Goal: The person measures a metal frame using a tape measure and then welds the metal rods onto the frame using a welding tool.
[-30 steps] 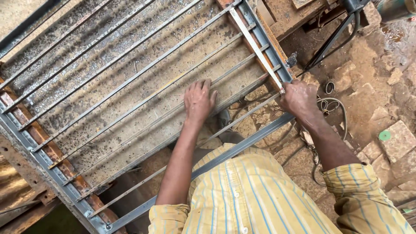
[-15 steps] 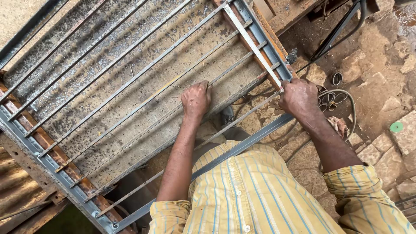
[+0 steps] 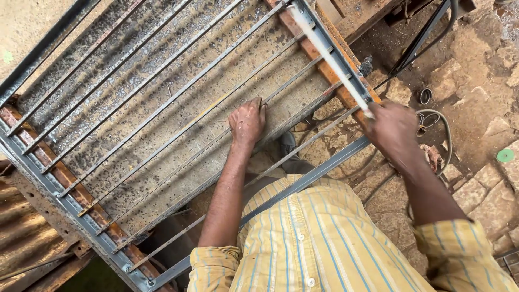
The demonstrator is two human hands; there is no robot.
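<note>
We are checking the grille (image 3: pixel 162 113): our left hand (image 3: pixel 247 121) closes over a middle bar, our right hand (image 3: pixel 392 130) grips a pale rod (image 3: pixel 330 54) laid along the grille's right rail. Next, careful alignment seems needed.

Green disc (image 3: pixel 505 156), hose (image 3: pixel 439 120), perhaps a ring (image 3: pixel 426 96).
</note>
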